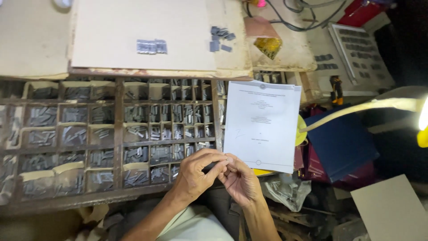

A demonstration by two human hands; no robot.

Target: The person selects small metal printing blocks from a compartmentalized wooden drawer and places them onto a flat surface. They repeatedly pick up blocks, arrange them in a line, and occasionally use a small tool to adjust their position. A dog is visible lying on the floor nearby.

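Observation:
My left hand (199, 174) and my right hand (241, 180) meet low in the head view, fingertips pressed together around something small that the fingers hide. They hover over the near right corner of a wooden type case (118, 134), whose many compartments hold small grey metal type pieces (160, 154). A white printed sheet (263, 125) lies just beyond my hands, overlapping the case's right edge.
A cardboard board (111, 31) at the back carries a set row of metal type (151, 46) and a loose cluster of type (220, 38). A dark blue folder (341, 143), a lit lamp arm (365, 107), cables and cluttered bags crowd the right.

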